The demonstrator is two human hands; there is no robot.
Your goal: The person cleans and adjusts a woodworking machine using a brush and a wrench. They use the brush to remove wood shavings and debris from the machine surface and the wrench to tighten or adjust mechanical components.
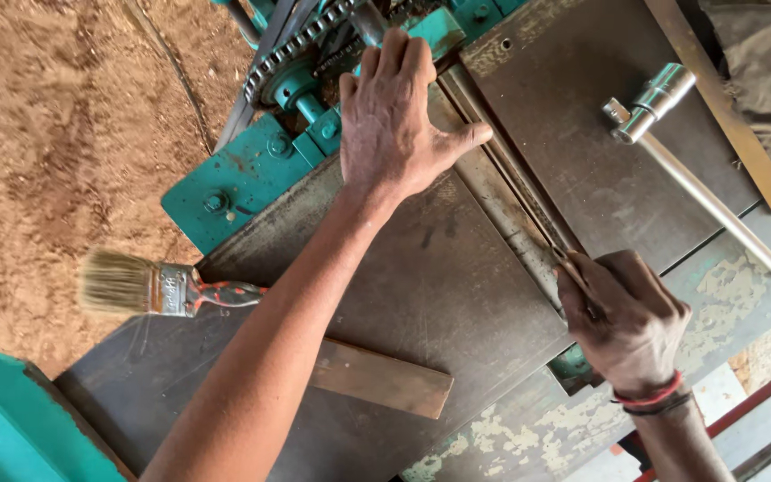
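From the head camera, the left hand (399, 116) lies open and flat on the dark metal worktop (421, 295) beside the chain sprocket (292, 49), while the right hand (626, 321) is closed around a thin tool (564, 259) set in the worktop's slot (510, 192), with a paintbrush (162, 287) at the edge.

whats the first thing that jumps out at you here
Two bare hands at work on a dark metal machine table: the left hand lies flat near the teal chain drive at the top, and the right hand grips a thin tool set in the slot that runs across the table. A paintbrush pokes off the table's left edge over reddish sawdust, and a shiny socket wrench lies at upper right.
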